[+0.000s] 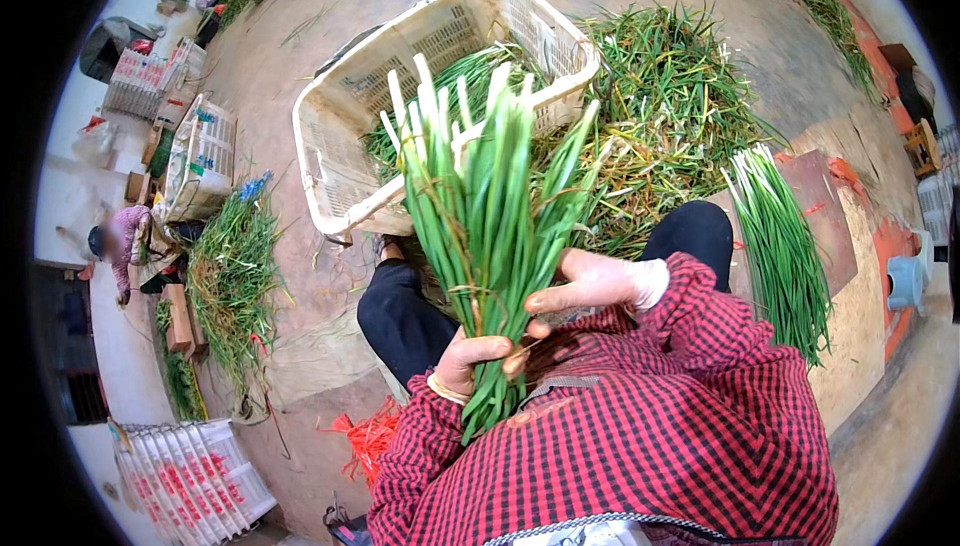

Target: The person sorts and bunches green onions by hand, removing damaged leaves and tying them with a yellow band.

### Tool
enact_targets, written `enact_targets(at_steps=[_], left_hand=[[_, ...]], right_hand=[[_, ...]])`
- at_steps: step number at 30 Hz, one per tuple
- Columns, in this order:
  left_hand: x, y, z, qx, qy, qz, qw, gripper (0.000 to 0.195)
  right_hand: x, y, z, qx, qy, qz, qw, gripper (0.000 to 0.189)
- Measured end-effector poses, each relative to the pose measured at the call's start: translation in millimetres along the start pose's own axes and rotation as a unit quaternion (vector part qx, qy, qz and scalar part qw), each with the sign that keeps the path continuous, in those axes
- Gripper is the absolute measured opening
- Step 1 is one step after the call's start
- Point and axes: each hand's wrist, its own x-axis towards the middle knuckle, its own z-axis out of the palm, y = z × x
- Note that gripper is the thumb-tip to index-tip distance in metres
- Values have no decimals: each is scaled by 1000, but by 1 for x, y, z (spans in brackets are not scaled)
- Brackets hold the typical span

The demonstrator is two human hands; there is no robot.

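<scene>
My left hand (476, 366), in a thin pale glove, is closed around the lower, leafy part of a bunch of green garlic chives (480, 231). The white stem ends point up and away from me. Dry brown leaves cling among the green ones. Beside the bunch, on its right, my gloved right hand (581, 283) touches the leaves with its fingers partly spread; whether it grips any is unclear. Past the bunch stands a dirty white plastic crate (322, 171) with greens inside. A neat row of cleaned stalks (784, 261) lies on a board at my right.
A large heap of loose leaves and trimmings (667, 110) lies right of the crate. Red plastic ties (371, 437) lie at my lower left. Farther left are another leaf pile (232, 276), another crate (199, 159) and a co-worker (127, 238). Stacked white crates (195, 478) stand lower left.
</scene>
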Motion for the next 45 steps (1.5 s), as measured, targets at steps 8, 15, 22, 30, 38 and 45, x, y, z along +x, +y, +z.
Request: enact_targets(at_steps=[8, 15, 22, 30, 38, 45], left_hand=[[-17, 8, -14, 3, 55, 20, 998, 47], [-13, 8, -6, 37, 60, 22, 997, 47], [-14, 8, -8, 54, 112, 51, 991, 49], [-13, 0, -12, 111, 103, 42, 988, 56], [-18, 3, -12, 92, 52, 14, 994, 52], [-21, 2, -21, 109, 57, 15, 992, 61]], right_hand=[[-13, -29, -41, -22, 311, -89, 946, 18], [22, -27, -14, -292, 301, -170, 892, 25], [-11, -46, 54, -342, -225, -150, 900, 30], [31, -87, -53, -55, 344, -90, 933, 21], [33, -78, -68, -46, 266, -41, 962, 18], [20, -69, -81, -410, 462, -125, 776, 14]])
